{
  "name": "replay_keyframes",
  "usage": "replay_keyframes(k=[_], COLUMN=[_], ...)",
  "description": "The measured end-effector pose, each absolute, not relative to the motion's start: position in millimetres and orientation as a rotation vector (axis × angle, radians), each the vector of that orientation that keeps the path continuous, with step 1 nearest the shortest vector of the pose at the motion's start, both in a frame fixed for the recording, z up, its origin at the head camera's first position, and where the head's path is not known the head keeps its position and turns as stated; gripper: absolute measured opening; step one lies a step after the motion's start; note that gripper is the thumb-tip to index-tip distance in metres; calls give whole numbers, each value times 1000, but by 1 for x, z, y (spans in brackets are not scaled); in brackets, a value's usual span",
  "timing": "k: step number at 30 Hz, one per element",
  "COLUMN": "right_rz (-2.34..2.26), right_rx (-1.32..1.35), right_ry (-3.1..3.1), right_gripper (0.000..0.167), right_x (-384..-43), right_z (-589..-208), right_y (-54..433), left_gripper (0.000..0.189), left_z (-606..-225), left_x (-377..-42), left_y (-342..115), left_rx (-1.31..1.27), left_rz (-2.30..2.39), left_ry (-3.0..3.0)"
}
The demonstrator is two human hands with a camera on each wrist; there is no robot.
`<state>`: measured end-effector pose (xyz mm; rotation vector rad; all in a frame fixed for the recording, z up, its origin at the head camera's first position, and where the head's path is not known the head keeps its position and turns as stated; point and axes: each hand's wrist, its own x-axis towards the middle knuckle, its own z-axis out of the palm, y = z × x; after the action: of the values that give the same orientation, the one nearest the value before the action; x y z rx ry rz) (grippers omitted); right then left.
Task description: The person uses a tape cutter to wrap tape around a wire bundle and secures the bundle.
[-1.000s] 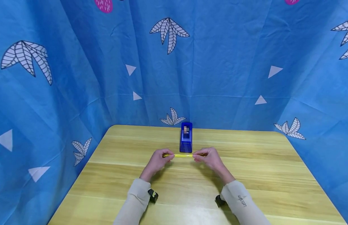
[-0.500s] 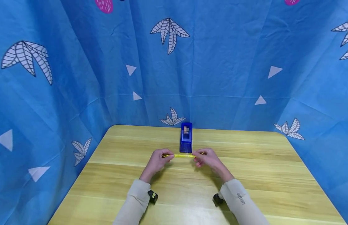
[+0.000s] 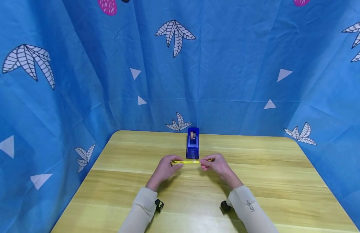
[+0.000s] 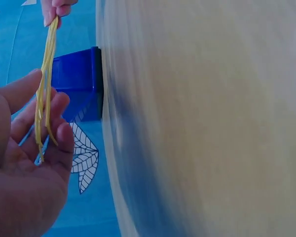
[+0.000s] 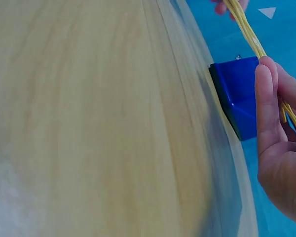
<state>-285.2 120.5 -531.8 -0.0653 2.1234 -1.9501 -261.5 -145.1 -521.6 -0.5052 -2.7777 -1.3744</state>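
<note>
Head: bundle of yellow cords (image 3: 191,162) below frame centre, just under blue tape dispenser (image 3: 192,153). Left wrist: left hand (image 4: 29,182), frame left; thumb and fingertips apart, cord ends splayed. Loose hold could let strands slide out. Right wrist: right hand (image 5: 282,163), right edge, pinches bundle; if that slackens, cords could drop.

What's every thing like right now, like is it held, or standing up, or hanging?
Yellow strands: held up in a bunch, fanned out at the left-hand end.
Left hand: loosely open around the fanned-out end.
Right hand: pinching the bunch.
Blue tape dispenser: standing on the table.
Tape roll: sitting inside the dispenser.
Table: under the hands.
Curtain: hanging, creased.
</note>
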Motion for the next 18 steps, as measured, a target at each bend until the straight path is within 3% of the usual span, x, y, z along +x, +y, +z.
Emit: replay_keyframes(k=[4, 18], right_rz=[-1971, -2024], right_rx=[-108, -324], right_ry=[2157, 2275], right_gripper=[20, 20], right_x=[-285, -283], right_z=[-532, -532], right_y=[122, 123], left_gripper=[33, 26], left_z=[-522, -522], left_x=[-262, -269], left_y=[-143, -141], left_rx=[-518, -552], left_rz=[-1291, -1097], left_ry=[-2801, -2912])
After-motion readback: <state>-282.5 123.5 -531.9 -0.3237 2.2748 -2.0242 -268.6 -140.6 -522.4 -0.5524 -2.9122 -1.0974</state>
